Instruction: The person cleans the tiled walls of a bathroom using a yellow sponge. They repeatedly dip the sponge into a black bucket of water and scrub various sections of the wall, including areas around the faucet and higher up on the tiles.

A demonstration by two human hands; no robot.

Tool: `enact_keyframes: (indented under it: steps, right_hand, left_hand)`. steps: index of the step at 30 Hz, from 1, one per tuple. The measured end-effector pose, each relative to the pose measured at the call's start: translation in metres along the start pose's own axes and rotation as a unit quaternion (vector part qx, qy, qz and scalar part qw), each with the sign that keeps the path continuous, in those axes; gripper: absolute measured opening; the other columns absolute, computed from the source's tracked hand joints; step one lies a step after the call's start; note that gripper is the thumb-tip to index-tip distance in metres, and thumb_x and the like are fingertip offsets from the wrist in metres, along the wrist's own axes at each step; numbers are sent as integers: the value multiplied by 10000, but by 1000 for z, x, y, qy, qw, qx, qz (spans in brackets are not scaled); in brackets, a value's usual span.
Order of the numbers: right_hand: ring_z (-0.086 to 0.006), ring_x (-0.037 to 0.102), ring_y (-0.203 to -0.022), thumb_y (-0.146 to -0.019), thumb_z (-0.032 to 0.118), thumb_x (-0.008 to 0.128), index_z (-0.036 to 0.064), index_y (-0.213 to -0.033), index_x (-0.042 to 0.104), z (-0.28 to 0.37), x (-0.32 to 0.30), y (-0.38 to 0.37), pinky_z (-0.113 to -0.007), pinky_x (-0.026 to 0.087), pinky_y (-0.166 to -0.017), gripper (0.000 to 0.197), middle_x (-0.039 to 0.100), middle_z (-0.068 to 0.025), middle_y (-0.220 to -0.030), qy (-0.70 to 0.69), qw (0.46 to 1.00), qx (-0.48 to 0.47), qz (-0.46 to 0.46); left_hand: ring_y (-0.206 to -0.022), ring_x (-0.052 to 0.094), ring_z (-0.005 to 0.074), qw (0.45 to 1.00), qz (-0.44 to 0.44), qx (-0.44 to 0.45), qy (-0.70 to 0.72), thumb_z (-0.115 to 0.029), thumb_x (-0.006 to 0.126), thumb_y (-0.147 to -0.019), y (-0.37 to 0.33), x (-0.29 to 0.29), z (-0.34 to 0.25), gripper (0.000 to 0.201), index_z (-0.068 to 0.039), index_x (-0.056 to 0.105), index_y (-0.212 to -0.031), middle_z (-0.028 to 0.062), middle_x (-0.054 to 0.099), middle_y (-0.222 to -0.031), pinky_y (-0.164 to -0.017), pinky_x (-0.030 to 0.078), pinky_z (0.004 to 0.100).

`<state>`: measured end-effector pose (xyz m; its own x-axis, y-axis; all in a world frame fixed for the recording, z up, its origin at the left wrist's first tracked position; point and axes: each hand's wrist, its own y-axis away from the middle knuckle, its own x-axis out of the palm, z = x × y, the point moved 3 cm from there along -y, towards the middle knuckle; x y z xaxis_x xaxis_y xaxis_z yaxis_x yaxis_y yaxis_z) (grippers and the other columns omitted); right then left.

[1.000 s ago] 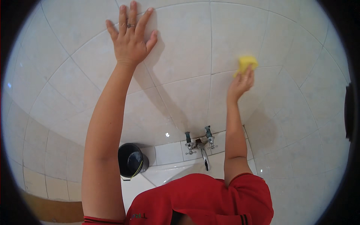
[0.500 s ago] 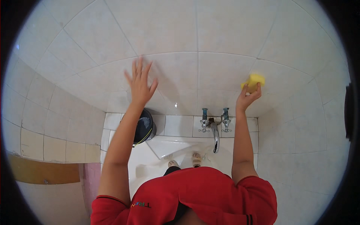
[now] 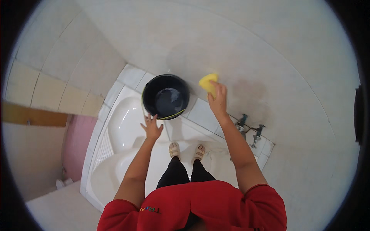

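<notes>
A yellow sponge (image 3: 208, 84) is gripped in my right hand (image 3: 218, 102), in front of the tiled wall to the right of the bucket. The black bucket (image 3: 147, 101) stands on the tiled ledge at the back of the bathtub, with liquid in its bottom and a thin yellow-green handle lying along its rim. My left hand (image 3: 153, 130) is at the near edge of the bucket, fingers spread and tips by the rim; whether they touch it I cannot tell.
I stand in sandals inside the white bathtub (image 3: 124, 115). Metal taps (image 3: 246, 129) rise from the ledge on the right, partly behind my right forearm. Tiled wall (image 3: 185, 34) closes off the back. At the left, a pink floor (image 3: 79, 142) lies beyond the tub's edge.
My view has turned toward the bucket. My left hand has come down from the wall to the bucket's rim, and my right hand has carried the sponge leftward, toward the bucket.
</notes>
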<state>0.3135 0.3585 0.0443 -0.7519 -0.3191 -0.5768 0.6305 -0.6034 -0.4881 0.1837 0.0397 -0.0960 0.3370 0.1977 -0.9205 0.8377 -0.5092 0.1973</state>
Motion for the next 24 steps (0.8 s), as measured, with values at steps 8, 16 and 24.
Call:
enact_keyframes:
  steps: [8, 16, 24]
  right_hand:
    - [-410, 492, -1119, -742, 15, 646, 186, -1284, 493, 16, 213, 1, -460, 437, -940, 588, 506, -181, -1196, -11, 929, 67, 364]
    - [-391, 448, -1217, -861, 117, 557, 247, -1289, 474, -46, 370, 67, -502, 434, -965, 455, 443, -142, -1313, 194, 844, 184, 465]
    - [-384, 457, -1199, -901, 111, 457, 251, -1304, 438, -93, 371, 119, -507, 431, -965, 428, 441, -119, -1322, 288, 809, 223, 462]
  left_hand:
    - [-1432, 100, 369, 992, -12, 123, 20, -317, 775, -665, -19, 10, 2, 713, -234, 502, -1319, 194, 142, -1543, -1038, 65, 711]
    - [-1404, 231, 302, 993, -24, 103, 45, -132, 766, -639, -41, 25, 1, 281, -205, 674, -895, 10, 558, -1235, -991, 19, 781]
    - [-1336, 359, 263, 988, -3, 129, 88, -109, 744, -652, -43, 29, 4, 283, -188, 686, -918, -34, 620, -1011, -975, -10, 793]
